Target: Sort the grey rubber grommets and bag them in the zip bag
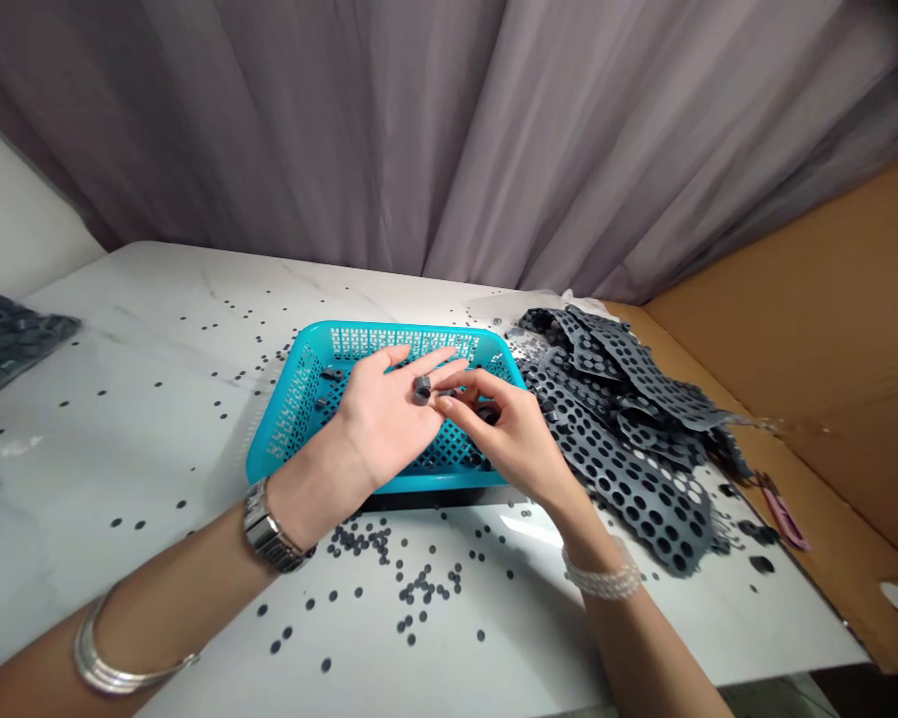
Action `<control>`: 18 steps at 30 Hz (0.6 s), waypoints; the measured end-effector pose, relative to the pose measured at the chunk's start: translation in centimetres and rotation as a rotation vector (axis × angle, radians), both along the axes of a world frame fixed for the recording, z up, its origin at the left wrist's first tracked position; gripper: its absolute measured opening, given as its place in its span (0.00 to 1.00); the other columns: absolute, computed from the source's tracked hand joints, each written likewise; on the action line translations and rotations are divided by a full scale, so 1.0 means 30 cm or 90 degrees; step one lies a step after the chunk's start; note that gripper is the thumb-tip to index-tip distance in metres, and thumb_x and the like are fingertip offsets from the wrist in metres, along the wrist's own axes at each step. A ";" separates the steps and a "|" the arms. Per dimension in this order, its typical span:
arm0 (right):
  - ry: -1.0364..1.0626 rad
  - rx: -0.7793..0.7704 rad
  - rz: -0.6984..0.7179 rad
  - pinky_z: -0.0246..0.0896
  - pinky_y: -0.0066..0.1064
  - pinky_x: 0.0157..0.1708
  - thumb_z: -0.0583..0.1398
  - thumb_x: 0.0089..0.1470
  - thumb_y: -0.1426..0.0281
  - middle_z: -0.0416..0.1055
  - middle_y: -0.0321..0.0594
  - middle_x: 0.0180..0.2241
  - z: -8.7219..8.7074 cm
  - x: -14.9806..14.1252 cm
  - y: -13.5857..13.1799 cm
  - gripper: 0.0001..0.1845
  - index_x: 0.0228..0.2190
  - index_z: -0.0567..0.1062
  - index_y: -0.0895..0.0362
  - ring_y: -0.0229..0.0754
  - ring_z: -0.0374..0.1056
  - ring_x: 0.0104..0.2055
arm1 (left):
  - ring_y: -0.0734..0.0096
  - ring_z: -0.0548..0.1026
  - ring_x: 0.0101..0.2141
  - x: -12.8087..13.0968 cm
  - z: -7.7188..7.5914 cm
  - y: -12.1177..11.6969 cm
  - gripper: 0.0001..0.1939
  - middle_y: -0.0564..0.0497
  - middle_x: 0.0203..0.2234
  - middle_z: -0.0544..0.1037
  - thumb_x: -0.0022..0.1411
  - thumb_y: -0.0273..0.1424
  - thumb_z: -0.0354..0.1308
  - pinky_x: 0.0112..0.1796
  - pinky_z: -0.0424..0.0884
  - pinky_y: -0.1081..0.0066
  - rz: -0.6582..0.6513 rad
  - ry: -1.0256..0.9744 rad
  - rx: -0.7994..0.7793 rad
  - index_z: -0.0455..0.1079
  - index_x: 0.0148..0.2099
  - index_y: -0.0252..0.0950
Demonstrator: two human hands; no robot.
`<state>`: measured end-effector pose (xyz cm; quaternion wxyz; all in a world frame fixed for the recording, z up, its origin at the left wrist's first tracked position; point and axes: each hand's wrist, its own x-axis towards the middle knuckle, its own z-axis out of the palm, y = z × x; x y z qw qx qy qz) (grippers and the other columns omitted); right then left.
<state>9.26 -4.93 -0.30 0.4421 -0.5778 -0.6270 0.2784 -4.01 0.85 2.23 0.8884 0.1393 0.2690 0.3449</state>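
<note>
My left hand [389,409] lies palm up over the blue basket [411,482], its fingers stretched out. On its palm rests a small dark grey cylindrical piece [421,389]. Thumb and forefinger of my right hand [494,419] are pinched together beside that palm. Some dark material shows near those fingertips, but what they hold is hidden. Inside the basket, more small dark pieces [332,374] lie on the lattice bottom, partly covered by my hands.
Perforated dark grey sheets [636,489] are heaped right of the basket. Many small dark discs [423,588] lie scattered over the white table [217,638]. A filled clear bag [15,334] sits at far left, a pink-handled tool [785,517] at right by the cardboard [808,299].
</note>
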 end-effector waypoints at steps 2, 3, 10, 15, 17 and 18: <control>0.112 -0.035 -0.006 0.50 0.25 0.22 0.61 0.53 0.66 0.67 0.33 0.26 0.000 0.003 0.001 0.06 0.32 0.75 0.55 0.30 0.54 0.22 | 0.56 0.69 0.54 0.001 0.002 -0.002 0.29 0.30 0.57 0.65 0.64 0.32 0.43 0.43 0.74 0.69 0.003 -0.008 -0.009 0.54 0.64 0.21; 0.208 -0.066 -0.007 0.46 0.24 0.19 0.61 0.53 0.66 0.65 0.31 0.24 0.002 0.008 0.003 0.05 0.30 0.73 0.56 0.29 0.50 0.19 | 0.56 0.69 0.54 0.002 0.003 -0.004 0.29 0.30 0.57 0.66 0.63 0.32 0.43 0.44 0.74 0.69 0.004 -0.012 -0.017 0.54 0.64 0.22; 0.759 -0.300 0.115 0.30 0.20 0.11 0.53 0.50 0.69 0.60 0.32 0.19 0.024 0.059 0.015 0.09 0.21 0.63 0.57 0.27 0.37 0.15 | 0.57 0.72 0.50 0.006 0.011 -0.021 0.27 0.31 0.50 0.71 0.62 0.33 0.45 0.47 0.73 0.69 0.045 -0.012 -0.020 0.61 0.59 0.21; 0.736 -0.259 0.096 0.30 0.20 0.11 0.53 0.43 0.74 0.56 0.30 0.17 0.031 0.053 0.005 0.08 0.28 0.71 0.57 0.29 0.36 0.15 | 0.59 0.74 0.48 0.011 0.011 -0.024 0.28 0.34 0.51 0.71 0.58 0.23 0.46 0.48 0.73 0.68 0.042 -0.070 0.014 0.56 0.62 0.22; 0.700 -0.217 0.073 0.30 0.21 0.12 0.53 0.43 0.75 0.49 0.27 0.15 0.036 0.052 0.000 0.10 0.29 0.72 0.57 0.30 0.34 0.16 | 0.61 0.73 0.50 0.012 0.013 -0.026 0.33 0.36 0.53 0.70 0.54 0.18 0.46 0.51 0.71 0.68 0.035 -0.091 0.021 0.53 0.64 0.24; 0.673 -0.194 0.060 0.30 0.22 0.12 0.53 0.44 0.75 0.46 0.26 0.15 0.039 0.052 -0.001 0.09 0.29 0.73 0.57 0.30 0.34 0.16 | 0.62 0.72 0.51 0.013 0.015 -0.028 0.35 0.36 0.54 0.69 0.52 0.16 0.45 0.52 0.70 0.69 0.022 -0.098 0.027 0.52 0.64 0.24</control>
